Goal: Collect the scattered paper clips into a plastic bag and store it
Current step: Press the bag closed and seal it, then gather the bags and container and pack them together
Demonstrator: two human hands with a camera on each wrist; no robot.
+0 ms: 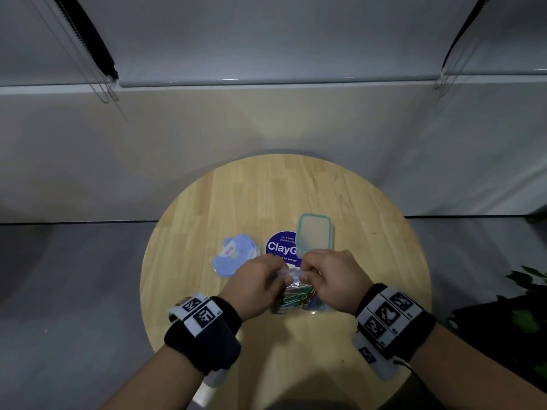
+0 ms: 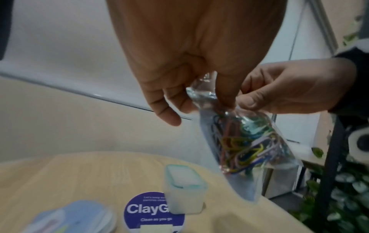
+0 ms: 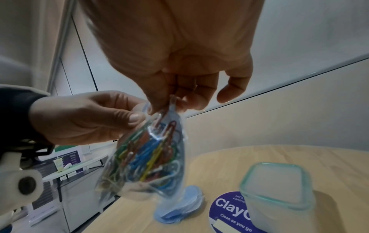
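Both hands pinch the plastic bag (image 2: 245, 141) at its top edge: left hand (image 1: 254, 284) and right hand (image 1: 333, 276) side by side. The bag hangs straight down below the fingertips, paper clips (image 3: 143, 157) inside, off the table (image 1: 207, 220). The container (image 1: 314, 235) sits just beyond the right hand, nearer it.

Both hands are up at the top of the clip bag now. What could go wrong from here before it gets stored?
1. The plastic bag hangs above the table, pinched only at its top edge by the left hand and right hand; a slip could drop it.
2. I cannot tell whether the top is sealed, so paper clips might spill if it tips.
3. The container looks narrow; the bulging bag may not fit easily.
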